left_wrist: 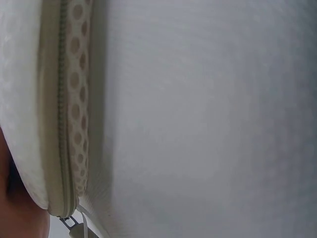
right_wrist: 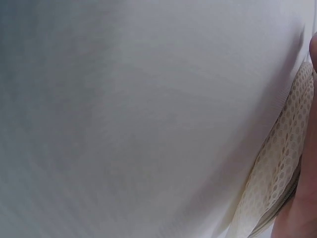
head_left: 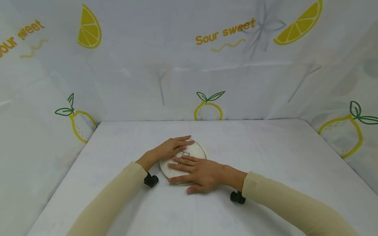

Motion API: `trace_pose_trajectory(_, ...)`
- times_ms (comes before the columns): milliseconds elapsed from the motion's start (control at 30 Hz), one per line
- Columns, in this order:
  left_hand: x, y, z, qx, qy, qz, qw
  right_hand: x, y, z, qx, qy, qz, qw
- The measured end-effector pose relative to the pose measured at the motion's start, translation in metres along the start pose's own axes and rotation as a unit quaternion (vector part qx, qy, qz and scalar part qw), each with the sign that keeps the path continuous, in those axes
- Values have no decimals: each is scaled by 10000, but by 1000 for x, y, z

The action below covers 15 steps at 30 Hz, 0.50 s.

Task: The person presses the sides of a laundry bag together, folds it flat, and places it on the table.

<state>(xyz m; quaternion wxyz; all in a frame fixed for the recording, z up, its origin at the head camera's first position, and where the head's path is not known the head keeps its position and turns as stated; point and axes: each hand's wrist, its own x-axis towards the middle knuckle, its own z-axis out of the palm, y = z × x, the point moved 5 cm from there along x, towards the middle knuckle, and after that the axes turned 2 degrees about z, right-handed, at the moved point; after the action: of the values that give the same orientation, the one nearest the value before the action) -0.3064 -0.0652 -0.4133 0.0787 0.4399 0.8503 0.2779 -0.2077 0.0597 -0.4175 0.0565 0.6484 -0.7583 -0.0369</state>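
A round cream mesh pouch (head_left: pixel 193 152) with a zipper and a small drawn figure lies flat on the white table (head_left: pixel 265 154). My left hand (head_left: pixel 174 146) rests on its far left side with fingers straight. My right hand (head_left: pixel 195 172) lies flat across its near half, fingers stretched to the left. The left wrist view shows the pouch's mesh edge (left_wrist: pixel 74 99) and zipper pull (left_wrist: pixel 69 222) up close. In the right wrist view the mesh rim (right_wrist: pixel 282 168) appears at the right beside a finger (right_wrist: pixel 308 188).
Cloth walls printed with lemons (head_left: pixel 208 109) and "Sour sweet" lettering (head_left: pixel 224 32) close in the table on three sides. Black wrist camera mounts (head_left: pixel 151 180) sit under both cream sleeves (head_left: pixel 295 209).
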Motion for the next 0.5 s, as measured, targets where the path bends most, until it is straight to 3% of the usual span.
trace_pose_trajectory(500, 1, -1, 3, 91, -176, 234, 9995, 1, -2, 2, -19, -181, 72, 9998)
